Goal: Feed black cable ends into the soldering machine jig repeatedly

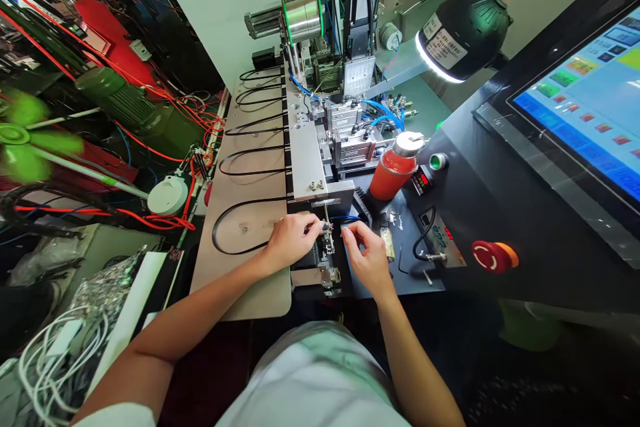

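Fingers [315, 224] of the left hand [290, 240] bunched together at a small metal fixture [328, 240]; can't tell if they grip anything; right hand [371, 260] just right of the fixture, thumb and index curled toward each other, any held item too small to tell; nearest black cable loop [214, 230] lies on the tan board [273, 297], one end running to the left hand; more loops farther back along the metal plate [306, 160]; red bottle [390, 177] beyond right hand; lit lamp [463, 33] above; touchscreen [595, 93] far right.

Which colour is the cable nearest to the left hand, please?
The cable is black, seen in the head view.
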